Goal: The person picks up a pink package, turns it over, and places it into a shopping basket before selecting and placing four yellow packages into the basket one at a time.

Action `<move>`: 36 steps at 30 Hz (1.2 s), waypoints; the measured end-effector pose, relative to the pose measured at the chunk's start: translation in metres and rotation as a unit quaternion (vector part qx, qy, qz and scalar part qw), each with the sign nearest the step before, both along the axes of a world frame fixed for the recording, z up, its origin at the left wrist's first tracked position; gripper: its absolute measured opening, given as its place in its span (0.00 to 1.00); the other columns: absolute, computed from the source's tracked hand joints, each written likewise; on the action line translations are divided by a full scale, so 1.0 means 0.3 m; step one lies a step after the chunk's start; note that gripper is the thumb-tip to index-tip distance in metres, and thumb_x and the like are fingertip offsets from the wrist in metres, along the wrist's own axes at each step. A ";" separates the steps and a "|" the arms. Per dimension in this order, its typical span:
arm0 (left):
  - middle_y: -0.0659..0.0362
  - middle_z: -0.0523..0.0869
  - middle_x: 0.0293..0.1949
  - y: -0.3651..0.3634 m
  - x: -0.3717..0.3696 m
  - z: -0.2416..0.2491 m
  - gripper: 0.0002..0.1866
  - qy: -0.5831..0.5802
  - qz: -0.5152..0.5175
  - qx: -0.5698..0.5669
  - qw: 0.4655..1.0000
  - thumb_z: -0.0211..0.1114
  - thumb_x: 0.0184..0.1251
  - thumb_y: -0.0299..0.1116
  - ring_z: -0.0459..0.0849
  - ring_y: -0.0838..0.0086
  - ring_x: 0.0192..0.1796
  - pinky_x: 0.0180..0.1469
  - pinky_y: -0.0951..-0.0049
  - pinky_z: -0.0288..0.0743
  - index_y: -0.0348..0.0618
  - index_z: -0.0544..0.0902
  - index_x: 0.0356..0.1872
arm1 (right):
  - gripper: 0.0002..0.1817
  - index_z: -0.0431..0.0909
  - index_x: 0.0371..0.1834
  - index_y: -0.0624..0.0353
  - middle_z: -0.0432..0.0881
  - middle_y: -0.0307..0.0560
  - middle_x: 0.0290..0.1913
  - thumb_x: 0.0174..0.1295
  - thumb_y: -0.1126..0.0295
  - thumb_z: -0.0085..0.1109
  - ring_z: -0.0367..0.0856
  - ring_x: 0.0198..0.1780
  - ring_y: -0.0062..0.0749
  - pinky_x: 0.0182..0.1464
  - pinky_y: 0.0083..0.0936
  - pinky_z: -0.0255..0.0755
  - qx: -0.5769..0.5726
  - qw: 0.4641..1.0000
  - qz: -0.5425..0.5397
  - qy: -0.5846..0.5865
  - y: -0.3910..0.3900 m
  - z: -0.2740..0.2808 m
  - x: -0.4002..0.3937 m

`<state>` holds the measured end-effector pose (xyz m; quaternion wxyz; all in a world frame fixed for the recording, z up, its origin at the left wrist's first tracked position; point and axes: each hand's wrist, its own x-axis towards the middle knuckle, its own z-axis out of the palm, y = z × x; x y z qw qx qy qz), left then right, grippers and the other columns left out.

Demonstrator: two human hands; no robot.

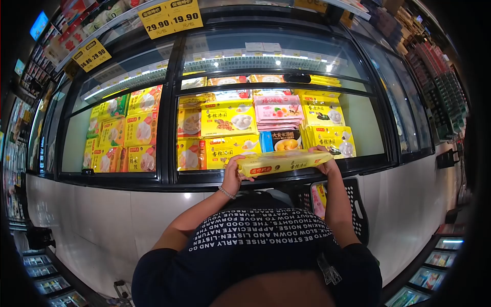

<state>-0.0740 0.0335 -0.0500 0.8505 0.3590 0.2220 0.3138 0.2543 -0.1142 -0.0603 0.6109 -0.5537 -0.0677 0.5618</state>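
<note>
A yellow bag of frozen tangyuan (281,162) is held level in front of my body, at the front edge of the freezer. My left hand (233,173) is closed round its left end, with a beaded bracelet on the wrist. Round the right end are the fingers of my right hand (326,158). Just beyond the bag, the chest freezer (171,128) holds more yellow tangyuan bags (229,116), a stack of pink bags (279,110) and a dark bag (286,140), partly hidden by the one I hold.
The freezer's left section holds yellow and orange dumpling bags (139,125) behind glass. A black shopping basket (356,199) with a colourful package (319,198) inside stands by my right arm. Yellow price signs (170,18) hang above. A shelf aisle (434,77) runs at far right.
</note>
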 end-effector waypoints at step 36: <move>0.41 0.74 0.46 0.023 0.011 -0.022 0.25 0.023 0.008 -0.051 0.998 0.44 0.59 0.20 0.82 0.54 0.33 0.31 0.66 0.80 0.46 0.52 0.59 | 0.27 0.70 0.47 0.65 0.80 0.53 0.29 0.65 0.50 0.34 0.78 0.18 0.37 0.18 0.22 0.76 -0.056 0.998 0.021 -0.032 0.021 0.034 -0.044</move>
